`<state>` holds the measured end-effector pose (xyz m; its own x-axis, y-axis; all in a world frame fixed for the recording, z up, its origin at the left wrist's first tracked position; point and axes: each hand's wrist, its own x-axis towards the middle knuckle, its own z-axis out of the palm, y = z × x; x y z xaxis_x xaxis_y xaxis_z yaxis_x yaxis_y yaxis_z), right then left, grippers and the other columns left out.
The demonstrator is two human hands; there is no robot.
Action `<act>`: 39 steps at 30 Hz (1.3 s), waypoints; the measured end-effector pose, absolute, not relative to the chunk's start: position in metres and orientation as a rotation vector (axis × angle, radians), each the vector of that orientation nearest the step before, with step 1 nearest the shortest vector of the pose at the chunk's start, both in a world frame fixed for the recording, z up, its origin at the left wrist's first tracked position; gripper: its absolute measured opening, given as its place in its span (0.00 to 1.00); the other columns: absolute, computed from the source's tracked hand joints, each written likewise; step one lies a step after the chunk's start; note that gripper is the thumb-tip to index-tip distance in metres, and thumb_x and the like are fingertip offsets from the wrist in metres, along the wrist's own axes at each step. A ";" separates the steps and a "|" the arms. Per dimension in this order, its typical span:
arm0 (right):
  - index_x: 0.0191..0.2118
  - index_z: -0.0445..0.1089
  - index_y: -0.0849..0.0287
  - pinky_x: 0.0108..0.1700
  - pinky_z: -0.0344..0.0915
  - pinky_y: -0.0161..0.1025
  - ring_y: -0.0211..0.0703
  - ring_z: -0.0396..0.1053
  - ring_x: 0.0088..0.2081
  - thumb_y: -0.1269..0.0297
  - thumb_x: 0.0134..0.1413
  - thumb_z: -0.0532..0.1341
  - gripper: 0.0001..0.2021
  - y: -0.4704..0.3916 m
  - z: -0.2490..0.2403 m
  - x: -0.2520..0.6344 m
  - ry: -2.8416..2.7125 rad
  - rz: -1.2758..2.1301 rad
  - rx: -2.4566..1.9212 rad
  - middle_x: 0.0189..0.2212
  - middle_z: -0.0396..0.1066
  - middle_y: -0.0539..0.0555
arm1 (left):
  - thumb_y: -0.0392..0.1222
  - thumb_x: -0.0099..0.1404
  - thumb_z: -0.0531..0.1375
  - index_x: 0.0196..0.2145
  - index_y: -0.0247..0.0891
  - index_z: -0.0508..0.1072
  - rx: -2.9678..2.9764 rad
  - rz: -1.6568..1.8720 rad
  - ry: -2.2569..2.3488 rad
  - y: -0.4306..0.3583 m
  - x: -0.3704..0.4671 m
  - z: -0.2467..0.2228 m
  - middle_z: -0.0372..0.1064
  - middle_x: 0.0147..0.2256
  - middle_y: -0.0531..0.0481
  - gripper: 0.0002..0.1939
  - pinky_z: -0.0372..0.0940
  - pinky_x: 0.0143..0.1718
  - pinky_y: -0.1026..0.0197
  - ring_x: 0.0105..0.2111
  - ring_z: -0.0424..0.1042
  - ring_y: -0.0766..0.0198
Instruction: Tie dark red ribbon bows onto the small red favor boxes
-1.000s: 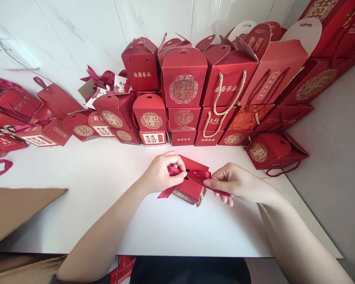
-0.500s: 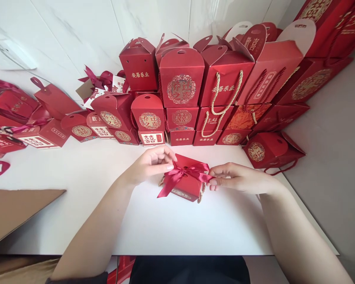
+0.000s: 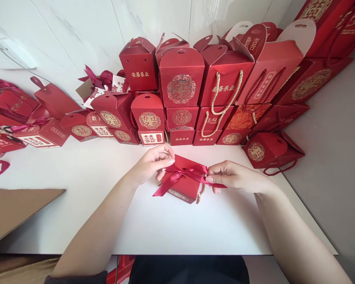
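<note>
So the small red box (image 3: pixel 187 185) sits on the table (image 3: pixel 195 232) between both hands. The right hand (image 3: pixel 235 176) pinches the ribbon (image 3: pixel 175 178), probably tensioning the bow; the left hand (image 3: pixel 154 163) is half-curled at its other side, grip unclear.

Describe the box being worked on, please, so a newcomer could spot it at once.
On the white table, look in front of the stacked red boxes. The small red box sits between the left hand and right hand. Unlike those stacked straight behind it, it wears a shiny deep-pink bow on top.
</note>
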<state>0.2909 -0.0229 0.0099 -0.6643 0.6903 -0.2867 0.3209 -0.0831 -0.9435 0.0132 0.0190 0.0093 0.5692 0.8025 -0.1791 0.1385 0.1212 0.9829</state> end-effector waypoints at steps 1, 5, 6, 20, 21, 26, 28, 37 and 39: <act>0.31 0.70 0.62 0.35 0.63 0.37 0.39 0.67 0.29 0.47 0.59 0.58 0.20 -0.022 0.009 0.292 -1.905 1.824 -1.105 0.25 0.70 0.51 | 0.43 0.65 0.60 0.36 0.39 0.64 1.373 0.592 0.881 0.019 0.014 0.008 0.59 0.20 0.62 0.08 0.50 0.13 0.72 0.11 0.61 0.76; 0.30 0.70 0.61 0.37 0.63 0.38 0.40 0.68 0.31 0.48 0.60 0.57 0.19 -0.018 0.005 0.300 -1.997 1.725 -1.157 0.26 0.70 0.52 | 0.42 0.64 0.61 0.36 0.40 0.62 1.265 0.637 0.888 0.022 0.017 0.002 0.56 0.19 0.64 0.09 0.49 0.12 0.73 0.10 0.59 0.76; 0.29 0.70 0.60 0.37 0.63 0.39 0.41 0.68 0.31 0.49 0.61 0.56 0.19 -0.018 0.005 0.303 -2.041 1.637 -1.201 0.26 0.71 0.52 | 0.42 0.63 0.61 0.35 0.40 0.62 1.240 0.657 0.886 0.022 0.017 0.002 0.56 0.19 0.64 0.09 0.49 0.12 0.73 0.10 0.59 0.77; 0.51 0.70 0.57 0.66 0.46 0.58 0.50 0.59 0.62 0.64 0.65 0.55 0.12 -0.057 0.003 0.229 -2.499 0.069 -0.656 0.60 0.65 0.55 | 0.43 0.63 0.61 0.39 0.39 0.69 1.334 0.637 0.836 0.021 0.016 0.003 0.57 0.15 0.62 0.08 0.53 0.12 0.72 0.11 0.54 0.75; 0.55 0.67 0.58 0.68 0.42 0.58 0.48 0.58 0.63 0.66 0.66 0.54 0.14 -0.057 0.001 0.226 -2.513 0.088 -0.645 0.60 0.65 0.54 | 0.43 0.64 0.61 0.38 0.38 0.70 1.348 0.650 0.834 0.021 0.016 0.002 0.57 0.14 0.62 0.08 0.55 0.13 0.71 0.12 0.55 0.74; 0.59 0.63 0.60 0.69 0.43 0.52 0.41 0.60 0.62 0.70 0.66 0.53 0.18 -0.055 0.004 0.235 -2.473 0.357 -0.634 0.58 0.67 0.55 | 0.44 0.61 0.64 0.36 0.36 0.71 1.483 0.727 0.922 0.019 0.020 0.005 0.62 0.19 0.60 0.09 0.55 0.17 0.72 0.16 0.58 0.76; 0.58 0.64 0.59 0.68 0.48 0.50 0.40 0.62 0.61 0.71 0.65 0.53 0.18 -0.054 0.007 0.240 -2.438 0.487 -0.618 0.58 0.68 0.54 | 0.43 0.58 0.67 0.35 0.35 0.71 1.569 0.742 0.942 0.017 0.023 0.005 0.67 0.25 0.56 0.12 0.59 0.21 0.71 0.21 0.64 0.74; 0.51 0.71 0.58 0.64 0.56 0.45 0.40 0.69 0.54 0.72 0.61 0.58 0.14 -0.047 0.010 0.249 -2.298 0.853 -0.521 0.50 0.74 0.54 | 0.41 0.55 0.68 0.33 0.35 0.70 1.686 0.742 0.912 0.016 0.025 0.003 0.70 0.34 0.50 0.12 0.69 0.36 0.63 0.32 0.70 0.68; 0.49 0.73 0.57 0.66 0.53 0.47 0.40 0.72 0.50 0.73 0.61 0.58 0.13 -0.049 0.011 0.248 -2.310 0.918 -0.469 0.47 0.76 0.53 | 0.40 0.55 0.68 0.33 0.35 0.70 1.685 0.732 0.932 0.015 0.026 0.004 0.69 0.33 0.51 0.11 0.68 0.34 0.65 0.30 0.69 0.69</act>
